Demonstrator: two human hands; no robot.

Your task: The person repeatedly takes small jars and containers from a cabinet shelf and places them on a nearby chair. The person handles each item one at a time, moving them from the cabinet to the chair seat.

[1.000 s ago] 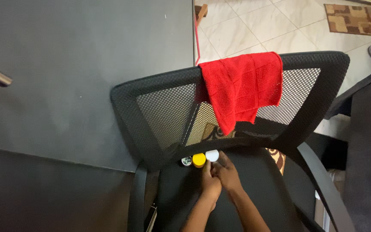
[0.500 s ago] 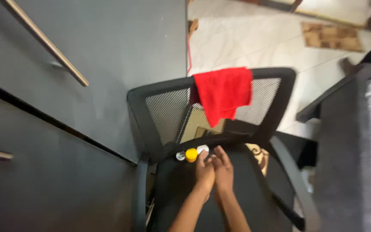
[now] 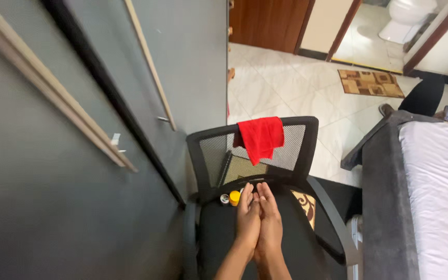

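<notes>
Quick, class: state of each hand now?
Left hand: open, flat against the right, holding nothing.
Right hand: open, pressed to the left, empty.

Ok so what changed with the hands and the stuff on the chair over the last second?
Both hands drew back from the small containers at the rear of the seat: the left hand and right hand now lie pressed together, palms up and empty. The white cap is now hidden behind the left hand. The yellow-capped container, red towel and office chair stayed put.

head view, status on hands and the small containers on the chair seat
Left hand and right hand pressed side by side, flat, holding nothing. Yellow-capped container sits just left of fingertips on chair seat. Red cloth draped over backrest.
</notes>
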